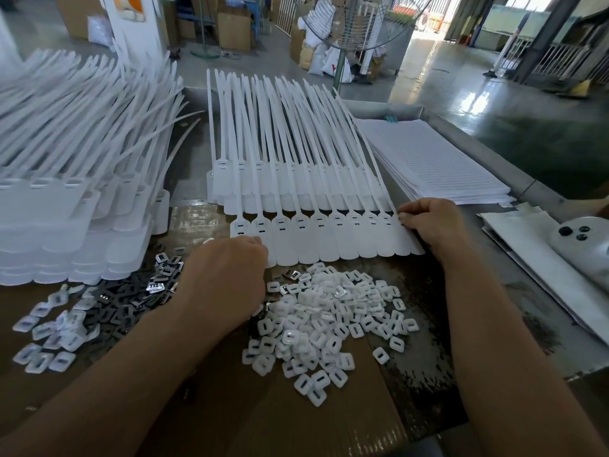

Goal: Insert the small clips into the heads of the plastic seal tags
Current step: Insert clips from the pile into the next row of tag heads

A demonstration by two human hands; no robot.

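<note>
Front row of seal tags (329,240): one joined strip lying flat at the far edge of a cardboard sheet (247,417), flags toward the person, tails running away, slotted heads (321,222) in a line across the strip. Right hand (431,225): fingers curled, fingertips pinching the right-end tag at its head. Left hand (227,278): at the left end of the same strip, fingers curled down with the tips on the flags of the leftmost tags; whether they hold a clip cannot be told, as the hand's back hides it. White plastic clips (323,324): a loose heap on the cardboard just in front of the strip, between the two forearms. Dark metal clips (131,301): a second heap to the left of the left wrist. More white clips (49,338) are scattered at its outer left edge. A second layered batch of tags (296,179) lies just behind the front row, partly under its tails. A tall stack of tags (66,209) stands on the left. Lined paper sheets (438,163) are stacked on the right, on the metal table (543,301). Standing fan (356,21) and cardboard boxes (234,24) on the floor beyond.
</note>
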